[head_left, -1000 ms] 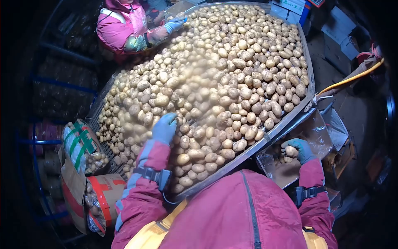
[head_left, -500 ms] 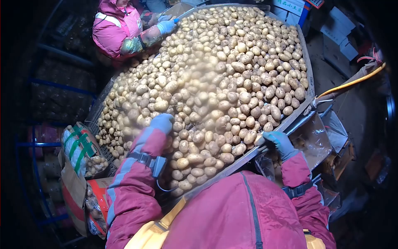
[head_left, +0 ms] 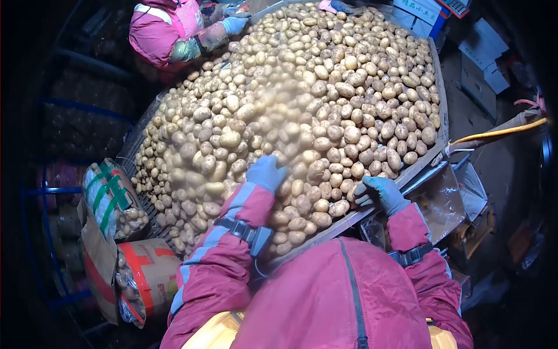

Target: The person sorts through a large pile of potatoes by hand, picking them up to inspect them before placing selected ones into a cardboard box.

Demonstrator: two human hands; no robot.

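Loose potatoes (head_left: 349,134) lie heaped across a wide sorting table. In its blue glove, my left hand (head_left: 266,173) rests on the near middle of the heap, knuckles toward me. Its fingers point down among the potatoes and are mostly hidden, so I cannot see whether it grips one. At the table's near right rim, my right hand (head_left: 381,195) wears a teal-and-grey glove. Its fingers are bent and slightly apart, close to the potatoes at the edge, and no potato shows in them.
Across the table at upper left, a co-worker's gloved hand (head_left: 234,25) is at the heap. Filled potato packages (head_left: 148,273) stand at left. A plastic-lined box (head_left: 439,195) sits below the right rim (head_left: 427,166). A yellow cable (head_left: 500,132) runs rightward; white cartons (head_left: 483,43) stand beyond.
My left hand has moved right across the heap. My right hand has shifted slightly left, and the pale potato at its fingertips no longer shows there. A pink-and-dark sleeve appears at the far edge.
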